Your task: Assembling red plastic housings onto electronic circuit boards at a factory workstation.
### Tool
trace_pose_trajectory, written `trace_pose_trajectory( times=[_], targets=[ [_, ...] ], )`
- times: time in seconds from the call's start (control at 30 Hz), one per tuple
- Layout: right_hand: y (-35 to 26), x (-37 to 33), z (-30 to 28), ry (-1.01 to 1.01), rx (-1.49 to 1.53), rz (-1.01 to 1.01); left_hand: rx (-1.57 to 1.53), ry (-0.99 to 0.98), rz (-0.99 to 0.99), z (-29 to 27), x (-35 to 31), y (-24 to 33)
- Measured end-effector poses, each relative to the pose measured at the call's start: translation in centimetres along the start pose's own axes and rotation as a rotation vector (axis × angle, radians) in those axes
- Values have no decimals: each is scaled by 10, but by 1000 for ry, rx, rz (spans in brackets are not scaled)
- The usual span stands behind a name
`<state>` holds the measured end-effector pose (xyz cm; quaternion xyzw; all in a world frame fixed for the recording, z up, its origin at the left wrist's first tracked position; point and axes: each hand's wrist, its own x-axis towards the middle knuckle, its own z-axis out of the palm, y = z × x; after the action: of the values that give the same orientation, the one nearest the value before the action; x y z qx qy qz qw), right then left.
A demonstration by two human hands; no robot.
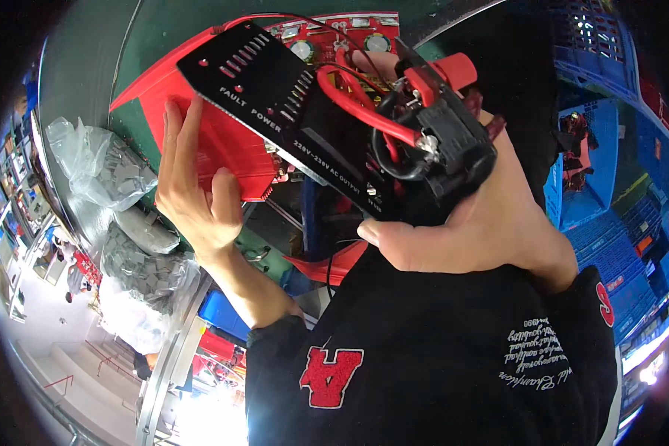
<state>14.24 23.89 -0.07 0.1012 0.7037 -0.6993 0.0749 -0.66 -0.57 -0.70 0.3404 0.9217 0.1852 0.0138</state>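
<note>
Black panel (275, 97) w/ slots, white lettering & holes, tilted diagonally, its lower R end by the person's R hand (461, 230). R hand is closed around a black block (457, 141) of fittings at that end: thumb along the lower side, a fingertip showing behind the wires. So the panel sticks out up & to the L of the grip, printed face up; the block sits right in the palm. Thick red wires (372, 115) & thinner black ones run from the block, some w/ shiny soldered ends.

L hand (201, 186) isn't clenched: fingers stretched over a red housing (234, 156), tips just beside the panel's L edge, thumb bent. Can't tell if it's pressing.

Behind the panel, at top, a red circuit board (357, 37) w/ round capacitors, partly hidden. Under it all, a dark green work surface (163, 30). Far L: clear plastic bags (97, 160) w/ small grey pcs. Far R: a blue crate (606, 149) w/ red & black parts, more blue crates nearby. Bottom: the person's black top (424, 349), red letter patch on it.
</note>
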Motion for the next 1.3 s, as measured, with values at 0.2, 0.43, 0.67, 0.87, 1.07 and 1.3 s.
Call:
trace_pose_trajectory(
  times=[0.2,0.43,0.67,0.87,1.07,1.3],
  targets=[
    [5,-3,7,78,189,-8,-28,-70,-51,-1,3,3],
    [0,1,0,2,77,-14,-61,-129,-31,-7,-2,5],
    [6,3,1,64,-36,-75,-42,-125,-52,-5,-3,1],
    [7,5,2,55,-54,-86,-47,-130,-37,-6,-1,-1],
    [7,7,0,38,-24,-76,-53,-136,-26,-6,-2,-1],
    [5,2,2,79,-87,-107,-50,-141,-9,-9,-5,-3]
  ],
)
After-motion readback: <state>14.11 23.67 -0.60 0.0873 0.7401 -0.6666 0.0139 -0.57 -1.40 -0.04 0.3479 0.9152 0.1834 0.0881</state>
